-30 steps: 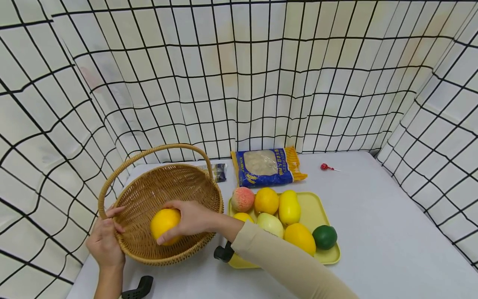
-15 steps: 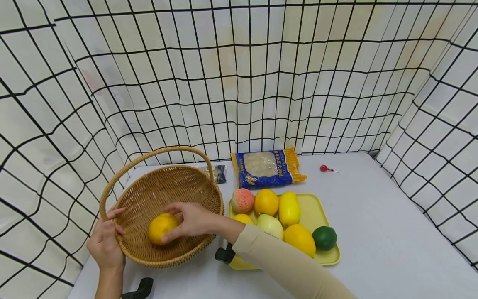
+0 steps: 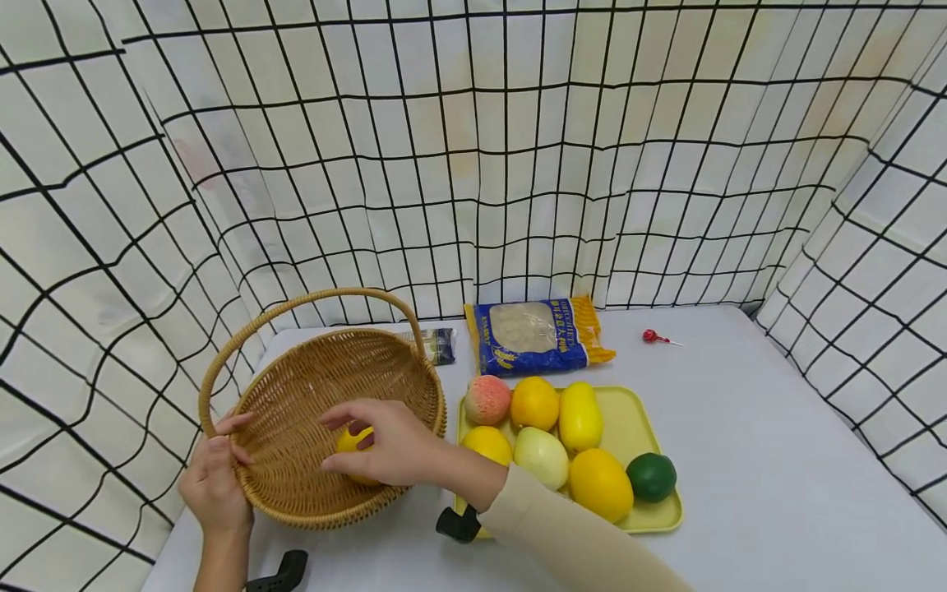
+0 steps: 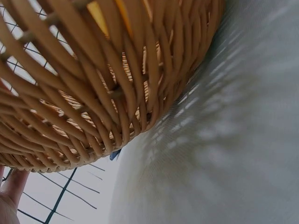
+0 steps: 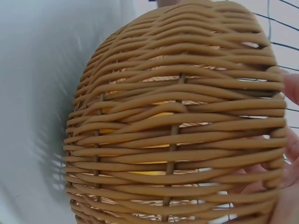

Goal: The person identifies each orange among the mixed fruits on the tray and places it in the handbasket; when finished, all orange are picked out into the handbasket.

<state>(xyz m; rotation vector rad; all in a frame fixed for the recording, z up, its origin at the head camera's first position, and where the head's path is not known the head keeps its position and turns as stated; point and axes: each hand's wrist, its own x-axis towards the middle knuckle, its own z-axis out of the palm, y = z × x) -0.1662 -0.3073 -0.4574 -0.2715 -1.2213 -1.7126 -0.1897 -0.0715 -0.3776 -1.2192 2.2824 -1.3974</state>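
A brown wicker basket (image 3: 296, 395) with an arched handle stands tilted on the left of the table. My left hand (image 3: 217, 485) grips its left rim, some fingers inside the wall. Inside the basket lies an orange (image 3: 348, 442), partly covered by my right hand (image 3: 395, 444). That hand is over the basket's opening, thumb and fingers spread apart and holding nothing. In the right wrist view, the wicker wall (image 5: 177, 126) fills most of the frame, with orange colour showing through its gaps. The left wrist view shows the basket's underside (image 4: 117, 88) close up.
Right of the basket, a yellow tray (image 3: 621, 403) bears several fruits, among them a peach (image 3: 487, 400) and a green fruit (image 3: 651, 477). Behind are a blue pasta bag (image 3: 528, 337), a small dark packet (image 3: 441, 345) and a red lollipop (image 3: 651, 335). Grid-patterned cloth walls surround the table.
My right hand has let go of the orange and drawn back to the right. The orange has rolled rightward within the basket. My left hand keeps its hold on the rim.
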